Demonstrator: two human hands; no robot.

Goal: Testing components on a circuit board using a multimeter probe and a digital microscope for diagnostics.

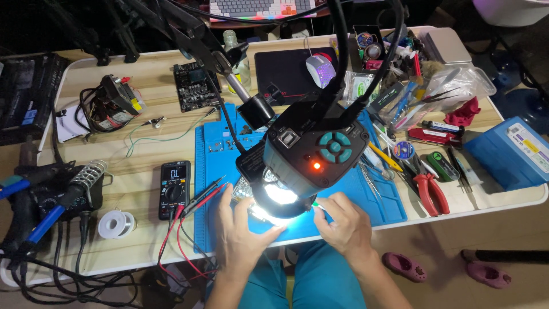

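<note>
Your left hand (243,232) & right hand (343,226) sit on the blue mat (389,200), either side of the small lit part (258,212) under the scope (311,154). Left's nearer. Can't tell if fingers grip it.

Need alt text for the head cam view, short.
Two bare hands, left hand and right hand, work on a blue mat beneath a lit black microscope head. A multimeter lies left, red-handled pliers right, on a cluttered wooden desk.
</note>
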